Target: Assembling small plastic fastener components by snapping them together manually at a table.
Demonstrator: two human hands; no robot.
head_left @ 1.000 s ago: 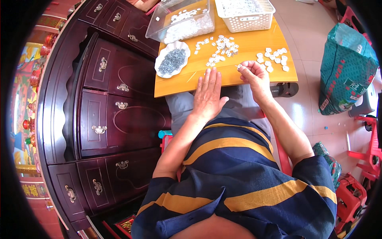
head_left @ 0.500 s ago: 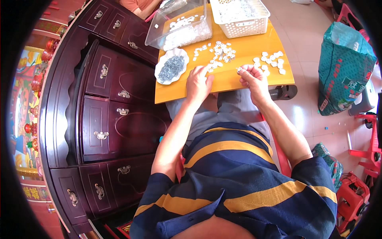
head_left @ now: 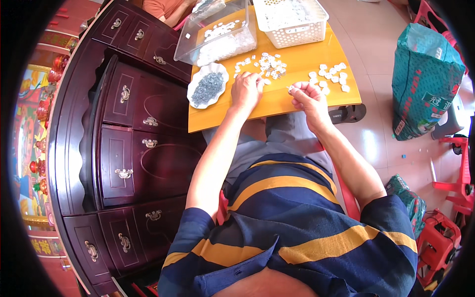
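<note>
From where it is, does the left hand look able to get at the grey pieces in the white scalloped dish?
Probably yes: the left hand is just right of the white dish, which is open on top, and nothing visible covers the grey pieces.

1. orange-yellow tbl [head_left: 324, 57] under l hand [head_left: 246, 93] & r hand [head_left: 311, 101].
2. dk red-brown wood cab [head_left: 170, 161] left of l hand, w/ panelled doors, drawers [head_left: 136, 227], metal pulls [head_left: 124, 173]; glossy highlight [head_left: 74, 163] down its edge.
3. red/gold decor [head_left: 35, 166] past cab, far left of l hand.
4. pinkish tile flr [head_left: 366, 89] right of r hand, w/ bright glare patch [head_left: 368, 143].
5. red plastic seats [head_left: 436, 241] on flr, well apart from r hand, back & to its right.
</note>
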